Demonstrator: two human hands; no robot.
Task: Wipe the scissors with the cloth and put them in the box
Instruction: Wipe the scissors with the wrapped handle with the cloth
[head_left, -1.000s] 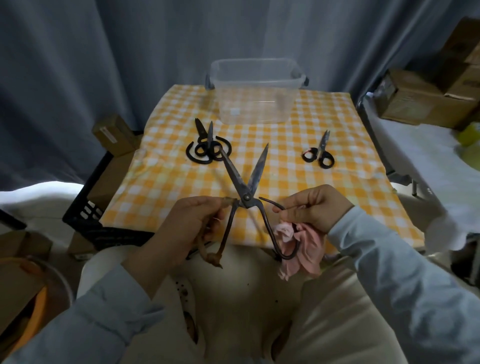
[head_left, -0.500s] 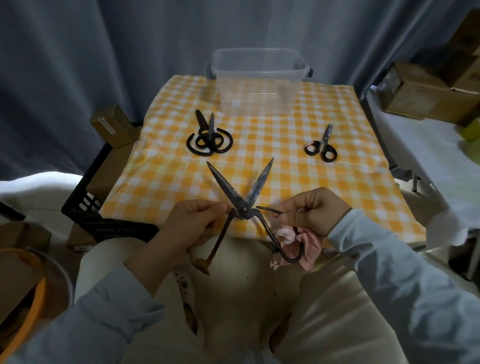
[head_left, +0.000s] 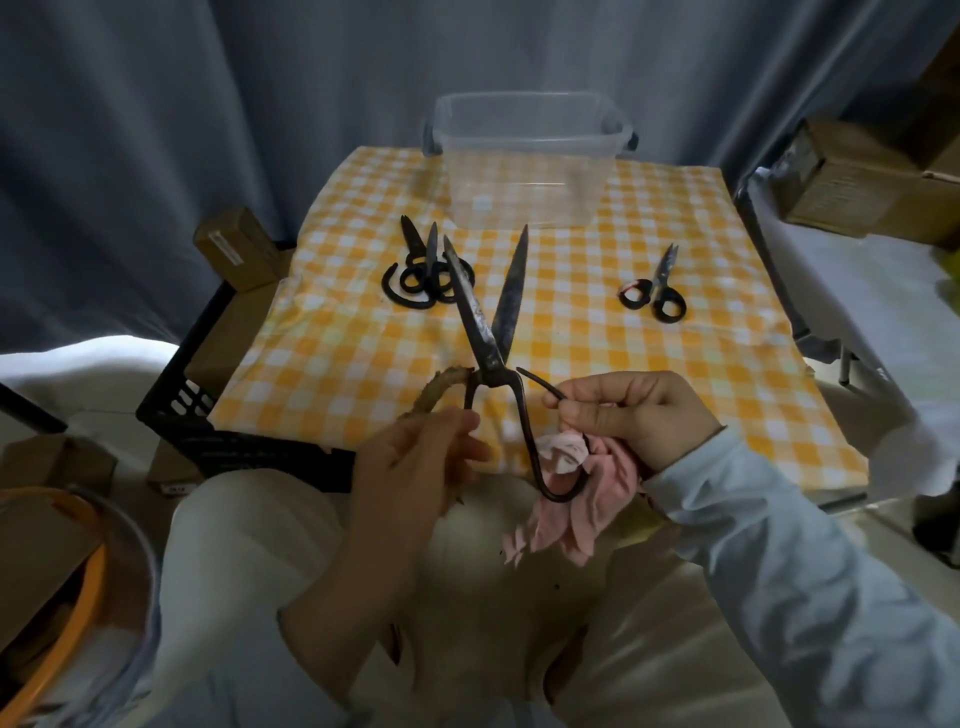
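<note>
Large dark iron scissors (head_left: 488, 332) stand upright with blades parted, held over the near table edge. My left hand (head_left: 415, 467) grips the left, cord-wrapped handle loop. My right hand (head_left: 634, 410) grips the bare right handle loop together with a pink cloth (head_left: 587, 499) that hangs below it. A clear plastic box (head_left: 524, 161) stands open at the far edge of the table. Two more pairs lie on the checked cloth: black scissors (head_left: 426, 275) at the left and small black scissors (head_left: 654, 291) at the right.
The table wears a yellow-and-white checked tablecloth (head_left: 649, 374). A black crate (head_left: 208, 415) with cardboard boxes sits at its left side. More cardboard boxes (head_left: 852, 176) stand on a white surface at the right. A grey curtain hangs behind.
The large scissors have risen and turned more upright, blades narrowed. My left hand has slid down to the lower part of the wrapped handle.
</note>
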